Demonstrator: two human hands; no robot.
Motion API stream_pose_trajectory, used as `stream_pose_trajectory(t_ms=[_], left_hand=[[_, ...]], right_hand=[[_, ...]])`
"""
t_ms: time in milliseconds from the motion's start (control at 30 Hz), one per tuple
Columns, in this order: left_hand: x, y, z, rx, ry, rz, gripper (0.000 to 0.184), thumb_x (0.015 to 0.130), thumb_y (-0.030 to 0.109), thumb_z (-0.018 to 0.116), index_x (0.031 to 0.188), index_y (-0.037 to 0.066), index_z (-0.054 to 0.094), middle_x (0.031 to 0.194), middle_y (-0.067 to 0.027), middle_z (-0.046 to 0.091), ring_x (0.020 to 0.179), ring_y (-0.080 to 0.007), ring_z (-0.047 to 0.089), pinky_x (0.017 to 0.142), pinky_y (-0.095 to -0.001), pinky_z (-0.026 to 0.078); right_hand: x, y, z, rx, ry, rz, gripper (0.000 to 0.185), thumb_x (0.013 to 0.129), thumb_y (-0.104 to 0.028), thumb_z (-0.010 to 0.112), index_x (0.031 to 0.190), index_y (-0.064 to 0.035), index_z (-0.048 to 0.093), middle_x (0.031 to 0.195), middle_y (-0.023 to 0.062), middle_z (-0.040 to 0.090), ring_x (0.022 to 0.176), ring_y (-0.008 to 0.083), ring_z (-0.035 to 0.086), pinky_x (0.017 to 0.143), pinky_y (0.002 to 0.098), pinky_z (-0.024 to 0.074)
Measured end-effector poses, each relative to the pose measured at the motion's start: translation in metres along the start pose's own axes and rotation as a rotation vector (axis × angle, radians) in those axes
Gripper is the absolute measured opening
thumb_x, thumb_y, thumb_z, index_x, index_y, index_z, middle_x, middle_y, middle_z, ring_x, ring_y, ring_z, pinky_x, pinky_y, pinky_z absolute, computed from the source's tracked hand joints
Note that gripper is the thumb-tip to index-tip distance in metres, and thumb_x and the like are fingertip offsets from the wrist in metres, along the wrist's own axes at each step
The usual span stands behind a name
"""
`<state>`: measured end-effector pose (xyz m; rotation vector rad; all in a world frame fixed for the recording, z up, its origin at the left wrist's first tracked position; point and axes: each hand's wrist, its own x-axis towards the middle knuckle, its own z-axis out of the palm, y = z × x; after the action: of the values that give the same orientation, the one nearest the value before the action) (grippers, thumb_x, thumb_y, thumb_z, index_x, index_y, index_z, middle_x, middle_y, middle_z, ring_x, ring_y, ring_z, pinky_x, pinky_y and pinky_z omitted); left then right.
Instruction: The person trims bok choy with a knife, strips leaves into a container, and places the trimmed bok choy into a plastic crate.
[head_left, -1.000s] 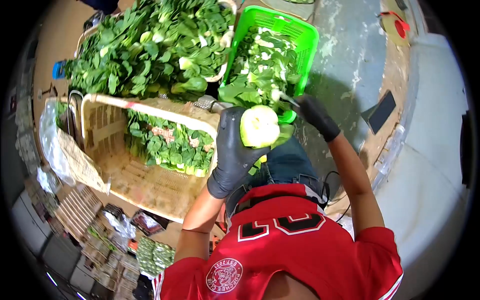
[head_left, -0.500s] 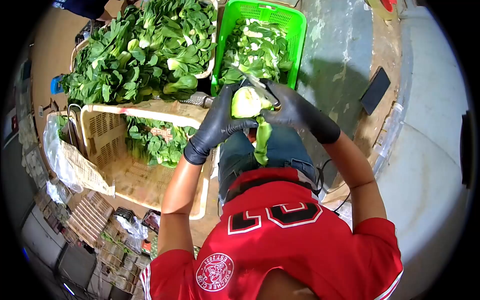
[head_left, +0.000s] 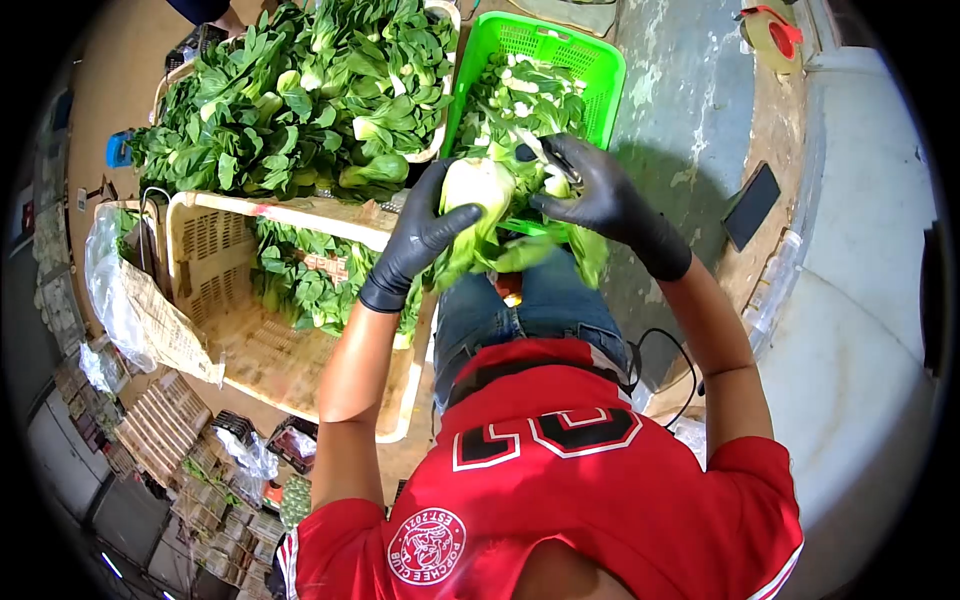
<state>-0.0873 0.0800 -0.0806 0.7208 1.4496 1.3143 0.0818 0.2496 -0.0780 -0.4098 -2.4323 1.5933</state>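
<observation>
One leafy head [head_left: 478, 188]: raised beside the near end of the green basket [head_left: 600, 85], pale base uppermost, leaves drooping.
Left grip [head_left: 425, 228]: curled around the head, thumb across its side.
Right grip [head_left: 608, 200]: clasped about a small tool [head_left: 567, 168], kind unclear; loose leaf [head_left: 592, 256] hanging just below, seemingly pinched too.
Gap between grips: widened since half a second ago, from both meeting at the pale base.
Stripping: likely further along, with that leaf parted from the head.

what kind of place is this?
Probably a produce packing or market prep area. A large heap of leafy greens and a pale basket with more greens stand beside a green crate of loose leaves, and the gloved left hand holds a leafy head.
</observation>
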Motion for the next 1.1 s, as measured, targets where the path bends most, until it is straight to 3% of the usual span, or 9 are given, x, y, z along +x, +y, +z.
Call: stream_pose_trajectory(t_ms=[267,400,533,600,833,933,1000,1033,1100], left_hand=[[0.002,-0.022,0.007,-0.273,-0.238,-0.161,0.061,0.082,0.038,0.061,0.123,-0.002,0.042,0.115,-0.0122,0.053,0.105,-0.0181,0.052,0.092,-0.0309,0.041],[-0.007,-0.022,-0.001,-0.603,-0.385,-0.312,0.062,0.079,0.036,0.064,0.124,-0.001,0.042,0.115,-0.0125,0.054,0.105,-0.0196,0.054,0.091,-0.0315,0.044],[-0.009,-0.021,0.006,-0.265,-0.227,-0.160,0.082,0.064,0.028,0.077,0.129,-0.001,0.035,0.117,-0.0115,0.052,0.108,-0.0200,0.051,0.094,-0.0332,0.040],[-0.006,-0.023,0.009,-0.255,-0.215,-0.133,0.086,0.061,0.026,0.079,0.129,-0.002,0.035,0.116,-0.0113,0.052,0.107,-0.0203,0.051,0.095,-0.0326,0.039],[-0.012,-0.023,0.012,0.006,-0.153,-0.129,0.089,0.058,0.023,0.083,0.128,-0.003,0.035,0.114,-0.0124,0.053,0.104,-0.0189,0.051,0.093,-0.0315,0.040],[-0.028,-0.003,0.017,-0.016,-0.197,-0.024,0.078,0.056,0.019,0.083,0.120,-0.001,0.043,0.109,-0.0100,0.054,0.102,-0.0179,0.052,0.090,-0.0301,0.042],[-0.038,-0.018,0.012,-0.137,-0.107,-0.038,0.076,0.060,0.018,0.081,0.122,0.000,0.042,0.109,-0.0090,0.054,0.104,-0.0178,0.052,0.091,-0.0308,0.042],[-0.043,-0.025,0.010,-0.226,-0.022,-0.109,0.071,0.065,0.019,0.078,0.123,0.000,0.042,0.111,-0.0083,0.054,0.104,-0.0175,0.051,0.092,-0.0305,0.041],[-0.054,-0.053,-0.009,-0.395,0.170,-0.208,0.062,0.074,0.023,0.071,0.125,0.001,0.042,0.114,-0.0071,0.053,0.105,-0.0168,0.051,0.092,-0.0297,0.040]], right_hand=[[0.007,-0.011,0.010,0.048,-0.232,0.126,0.068,0.069,-0.018,0.071,0.124,0.0063,0.040,0.120,0.0220,0.050,0.108,0.0262,0.052,0.094,0.0333,0.0391],[0.003,0.013,-0.002,-0.191,-0.073,0.145,0.050,0.068,-0.012,0.067,0.113,0.0032,0.051,0.107,0.0209,0.057,0.096,0.0307,0.059,0.085,0.0353,0.0462],[-0.016,0.006,-0.007,-0.529,0.233,-0.064,0.026,0.071,-0.013,0.067,0.091,-0.0014,0.058,0.083,0.0167,0.059,0.074,0.0298,0.060,0.066,0.0353,0.0495],[-0.023,-0.010,0.000,-0.577,0.169,-0.156,0.026,0.067,-0.016,0.071,0.059,-0.0046,0.049,0.055,0.0108,0.049,0.049,0.0269,0.053,0.046,0.0381,0.0417],[-0.027,0.000,0.016,-0.573,-0.007,-0.086,0.020,0.071,-0.021,0.067,0.066,-0.0057,0.056,0.060,0.0126,0.054,0.052,0.0299,0.054,0.048,0.0386,0.0433],[-0.037,0.095,0.024,-0.525,0.011,0.079,0.021,0.077,-0.026,0.063,0.069,-0.0069,0.059,0.058,0.0139,0.053,0.049,0.0284,0.053,0.048,0.0395,0.0427],[-0.064,0.169,0.035,-0.702,0.011,-0.122,0.027,0.080,-0.030,0.060,0.071,-0.0045,0.061,0.055,0.0152,0.053,0.049,0.0294,0.052,0.049,0.0408,0.0422],[-0.068,0.164,0.034,-0.446,-0.049,0.447,0.029,0.083,-0.029,0.057,0.076,-0.0015,0.062,0.056,0.0160,0.055,0.050,0.0276,0.053,0.049,0.0402,0.0416],[-0.069,0.150,0.038,-0.211,-0.002,0.545,0.023,0.083,-0.022,0.057,0.081,-0.0005,0.063,0.059,0.0145,0.058,0.054,0.0148,0.053,0.054,0.0370,0.0427]])
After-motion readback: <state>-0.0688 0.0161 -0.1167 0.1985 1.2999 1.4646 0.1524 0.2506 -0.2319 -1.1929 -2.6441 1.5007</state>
